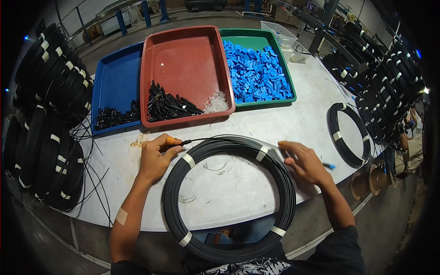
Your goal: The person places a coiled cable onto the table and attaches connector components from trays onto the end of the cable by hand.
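A large coil of black cable [172, 201], bound with white tape, lies in front of me and overhangs the table's near edge. My left hand [155, 156] is at its upper left, thumb and fingers pinched on a black cable end [187, 142] with a small dark fitting. From there the loose cable runs right along the coil's top. My right hand [303, 161] hovers by the coil's upper right side, thumb and fingers apart, with nothing gripped. Just beyond its wrist a blue-tipped end [328, 165] rests on the table.
Behind the coil stand a blue tray [117, 82] and a red tray [188, 55] with black parts, the red one also holding clear pieces. A green tray [286, 75] holds blue clips. Another coil [334, 133] lies at right. Stacked coils [41, 151] flank the white table [119, 183].
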The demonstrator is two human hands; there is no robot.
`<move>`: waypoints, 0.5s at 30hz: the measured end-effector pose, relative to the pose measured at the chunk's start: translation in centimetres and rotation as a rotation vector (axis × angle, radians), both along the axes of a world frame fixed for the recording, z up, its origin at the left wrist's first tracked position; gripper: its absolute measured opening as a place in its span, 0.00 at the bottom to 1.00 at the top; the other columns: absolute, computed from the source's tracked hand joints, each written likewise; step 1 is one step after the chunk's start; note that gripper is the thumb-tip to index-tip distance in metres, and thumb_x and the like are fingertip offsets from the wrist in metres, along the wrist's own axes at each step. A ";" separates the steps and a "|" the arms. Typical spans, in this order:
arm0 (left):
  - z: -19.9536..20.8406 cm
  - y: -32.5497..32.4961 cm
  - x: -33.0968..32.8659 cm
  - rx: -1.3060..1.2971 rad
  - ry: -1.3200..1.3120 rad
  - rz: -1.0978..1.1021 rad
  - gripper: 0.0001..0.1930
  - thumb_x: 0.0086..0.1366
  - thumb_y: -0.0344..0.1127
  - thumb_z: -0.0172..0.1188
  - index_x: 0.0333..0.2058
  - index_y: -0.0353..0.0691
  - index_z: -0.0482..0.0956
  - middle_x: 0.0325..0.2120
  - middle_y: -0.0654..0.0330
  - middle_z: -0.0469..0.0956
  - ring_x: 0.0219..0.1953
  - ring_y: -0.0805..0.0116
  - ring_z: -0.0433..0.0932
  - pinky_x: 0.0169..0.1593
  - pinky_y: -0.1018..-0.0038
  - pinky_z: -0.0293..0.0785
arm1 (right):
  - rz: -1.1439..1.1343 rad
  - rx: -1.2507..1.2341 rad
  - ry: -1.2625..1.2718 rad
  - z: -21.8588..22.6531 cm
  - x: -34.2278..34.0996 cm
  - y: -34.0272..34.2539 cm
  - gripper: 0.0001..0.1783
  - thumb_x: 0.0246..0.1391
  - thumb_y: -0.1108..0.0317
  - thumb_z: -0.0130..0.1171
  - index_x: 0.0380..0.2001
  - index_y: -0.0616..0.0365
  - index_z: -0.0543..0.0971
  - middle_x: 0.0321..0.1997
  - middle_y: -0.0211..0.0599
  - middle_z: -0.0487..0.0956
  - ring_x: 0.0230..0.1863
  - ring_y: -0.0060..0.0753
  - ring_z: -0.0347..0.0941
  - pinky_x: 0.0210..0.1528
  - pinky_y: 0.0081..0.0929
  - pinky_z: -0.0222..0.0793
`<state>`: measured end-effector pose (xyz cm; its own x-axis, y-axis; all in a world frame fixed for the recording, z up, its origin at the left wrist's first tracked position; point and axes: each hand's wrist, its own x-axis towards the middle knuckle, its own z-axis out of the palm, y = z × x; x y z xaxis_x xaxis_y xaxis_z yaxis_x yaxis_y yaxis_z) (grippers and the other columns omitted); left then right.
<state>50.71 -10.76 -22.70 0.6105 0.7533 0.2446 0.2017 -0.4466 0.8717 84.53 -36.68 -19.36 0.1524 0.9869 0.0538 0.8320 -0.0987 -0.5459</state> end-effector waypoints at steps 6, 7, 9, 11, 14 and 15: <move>0.5 -4.3 -2.6 -0.148 0.033 0.078 0.10 0.67 0.27 0.63 0.43 0.28 0.80 0.34 0.59 0.82 0.37 0.74 0.80 0.45 0.78 0.76 | -0.112 0.087 0.526 -1.1 -5.1 -7.1 0.49 0.58 0.44 0.66 0.70 0.67 0.59 0.66 0.57 0.69 0.69 0.47 0.67 0.71 0.40 0.61; 1.2 -5.4 -3.6 -0.186 0.015 0.077 0.13 0.67 0.29 0.64 0.47 0.27 0.78 0.37 0.57 0.81 0.41 0.73 0.80 0.48 0.78 0.76 | -0.102 0.120 0.545 -1.7 -6.2 -7.7 0.54 0.56 0.42 0.68 0.71 0.67 0.57 0.70 0.57 0.66 0.72 0.46 0.63 0.72 0.39 0.59; 1.2 -7.2 -3.7 -0.259 -0.156 -0.006 0.24 0.66 0.34 0.66 0.56 0.27 0.72 0.46 0.52 0.78 0.48 0.67 0.79 0.55 0.75 0.74 | -0.173 0.161 0.469 -2.9 -7.9 -8.8 0.60 0.49 0.41 0.72 0.72 0.67 0.54 0.72 0.59 0.62 0.74 0.56 0.58 0.78 0.48 0.42; 1.3 -8.7 -3.8 -0.338 -0.154 -0.063 0.36 0.64 0.36 0.68 0.64 0.25 0.61 0.53 0.44 0.75 0.56 0.62 0.76 0.62 0.70 0.69 | -0.252 0.210 0.414 -3.0 -10.0 -8.7 0.59 0.48 0.46 0.73 0.72 0.67 0.54 0.73 0.60 0.62 0.75 0.59 0.56 0.78 0.51 0.37; 1.3 -9.6 -3.2 -0.373 -0.173 -0.050 0.41 0.60 0.34 0.68 0.67 0.26 0.58 0.56 0.43 0.73 0.58 0.60 0.74 0.64 0.69 0.67 | -0.448 0.266 0.545 -3.6 -12.8 -8.3 0.55 0.50 0.57 0.73 0.73 0.67 0.53 0.73 0.60 0.61 0.77 0.56 0.53 0.78 0.49 0.37; 1.3 -9.7 -3.1 -0.439 -0.230 -0.060 0.43 0.58 0.32 0.68 0.68 0.26 0.56 0.57 0.42 0.72 0.58 0.59 0.74 0.64 0.68 0.66 | -0.491 0.310 0.633 -4.0 -13.3 -8.1 0.55 0.50 0.59 0.73 0.73 0.67 0.53 0.74 0.60 0.61 0.78 0.54 0.52 0.78 0.47 0.38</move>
<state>47.61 -20.46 -21.36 0.6237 0.7804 0.0454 -0.0324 -0.0322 0.9990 71.20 -44.82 -23.32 0.6507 0.7560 0.0715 0.2642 -0.1371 -0.9547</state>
